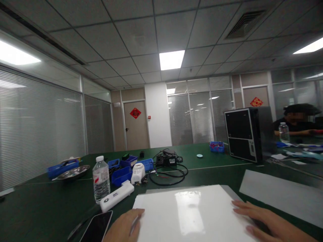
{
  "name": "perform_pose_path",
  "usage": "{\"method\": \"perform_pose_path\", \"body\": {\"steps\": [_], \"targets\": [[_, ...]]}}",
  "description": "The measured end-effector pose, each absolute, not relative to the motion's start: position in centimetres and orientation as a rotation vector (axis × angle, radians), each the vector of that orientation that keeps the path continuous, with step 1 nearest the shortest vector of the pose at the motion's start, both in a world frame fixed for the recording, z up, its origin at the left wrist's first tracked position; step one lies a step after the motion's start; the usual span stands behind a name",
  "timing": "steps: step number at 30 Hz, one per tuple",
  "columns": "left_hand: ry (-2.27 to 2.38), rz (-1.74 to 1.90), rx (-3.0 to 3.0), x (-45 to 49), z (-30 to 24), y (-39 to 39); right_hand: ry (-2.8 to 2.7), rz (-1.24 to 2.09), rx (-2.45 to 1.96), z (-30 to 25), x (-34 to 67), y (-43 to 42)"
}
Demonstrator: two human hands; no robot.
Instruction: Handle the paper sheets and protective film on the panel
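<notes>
Now both hands rest on the white sheet (191, 211).
Left hand (123, 227) pinches a pen (134, 224); right hand (264, 222) fingers lie flat, together. Beyond the sheet, blue bins (121, 174) hold small parts beside a bottle (101, 183).

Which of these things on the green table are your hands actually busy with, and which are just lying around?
In hand:
left hand and right hand resting on the white board.

Lying about:
water bottle, white device, phone, blue bins, black cable, computer case.

A water bottle (101, 179) stands near blue bins (121, 175). A computer tower (244, 133) sits farther right (a person (300, 121) behind it).
</notes>
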State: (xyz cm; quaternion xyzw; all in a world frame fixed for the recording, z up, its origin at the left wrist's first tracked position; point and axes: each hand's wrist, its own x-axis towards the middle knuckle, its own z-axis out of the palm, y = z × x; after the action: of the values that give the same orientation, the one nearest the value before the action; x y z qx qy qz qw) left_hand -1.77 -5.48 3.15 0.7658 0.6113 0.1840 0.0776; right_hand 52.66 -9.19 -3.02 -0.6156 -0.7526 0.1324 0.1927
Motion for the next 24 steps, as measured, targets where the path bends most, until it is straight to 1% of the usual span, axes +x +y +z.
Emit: {"method": "perform_pose_path", "body": {"steps": [4, 6, 12, 15, 18, 22, 24], "targets": [[1.836, 0.572, 2.297, -2.0, 3.2, -5.4, -2.049, 0.222, -1.770, -3.2, 52.7, -8.6], [1.838, 0.594, 2.293, -2.1, 3.2, -5.3, -2.063, 0.208, -1.762, -3.6, 53.2, -8.3], [1.855, 0.574, 2.257, -2.2, 2.9, -4.8, -2.130, 0.349, -1.646, -4.7, 54.2, -8.2], [1.839, 0.609, 2.251, -2.2, 2.6, -4.6, -2.161, 0.446, -1.589, -4.3, 53.7, -8.8], [1.836, 0.657, 2.247, -2.3, 2.5, -4.5, -2.212, 0.467, -1.590, -3.3, 52.7, -9.5], [1.845, 0.635, 2.241, -2.3, 2.6, -4.5, -2.221, 0.376, -1.664, -2.2, 51.9, -9.4], [1.840, 0.629, 2.234, -2.3, 2.6, -4.4, -2.140, 0.231, -1.739, -2.2, 52.9, -8.5]]}}
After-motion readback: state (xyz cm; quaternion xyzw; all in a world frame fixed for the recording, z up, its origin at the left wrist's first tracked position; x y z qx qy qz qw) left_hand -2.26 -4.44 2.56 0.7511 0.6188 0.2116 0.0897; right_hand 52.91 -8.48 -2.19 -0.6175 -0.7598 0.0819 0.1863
